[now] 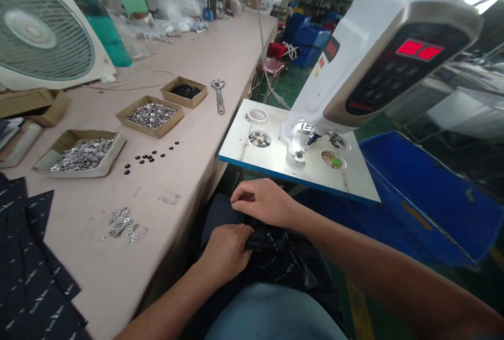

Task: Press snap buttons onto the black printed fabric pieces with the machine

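Both hands rest in my lap on a bundle of dark fabric [283, 258]. My left hand [226, 250] is closed, its fingers gripping the fabric's left edge. My right hand [262, 202] lies just above it, fingers curled and pinched on the top of the same dark fabric. Directly ahead stands a white press machine [378, 51] with a red digital display, its head over a white work plate [275, 158] carrying small dishes of parts.
A long pinkish table [189, 119] runs on the left with three cardboard trays of metal and black fasteners, loose snaps, a wrench [218, 95], a white fan [43, 30] and dark printed cloth pieces [27, 266]. A blue bin [433, 198] sits to the right.
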A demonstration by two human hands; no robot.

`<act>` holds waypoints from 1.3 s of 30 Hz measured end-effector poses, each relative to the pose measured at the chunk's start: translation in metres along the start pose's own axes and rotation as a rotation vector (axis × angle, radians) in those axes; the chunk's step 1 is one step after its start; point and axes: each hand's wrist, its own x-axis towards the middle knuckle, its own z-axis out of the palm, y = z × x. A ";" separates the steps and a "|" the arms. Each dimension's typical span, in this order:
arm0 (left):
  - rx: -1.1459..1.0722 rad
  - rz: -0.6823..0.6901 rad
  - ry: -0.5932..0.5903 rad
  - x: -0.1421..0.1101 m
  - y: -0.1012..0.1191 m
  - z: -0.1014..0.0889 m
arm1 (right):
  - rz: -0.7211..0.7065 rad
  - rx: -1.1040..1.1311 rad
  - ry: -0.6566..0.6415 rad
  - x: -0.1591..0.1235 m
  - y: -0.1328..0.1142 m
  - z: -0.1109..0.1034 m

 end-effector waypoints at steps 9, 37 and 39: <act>0.233 0.279 0.147 -0.022 0.020 0.013 | 0.339 0.240 0.279 -0.128 0.024 0.027; 0.128 0.686 0.423 -0.030 0.029 0.005 | 0.191 0.114 0.261 -0.162 0.014 0.027; 0.128 0.676 0.414 -0.031 0.026 0.007 | 0.159 0.091 0.258 -0.161 0.015 0.027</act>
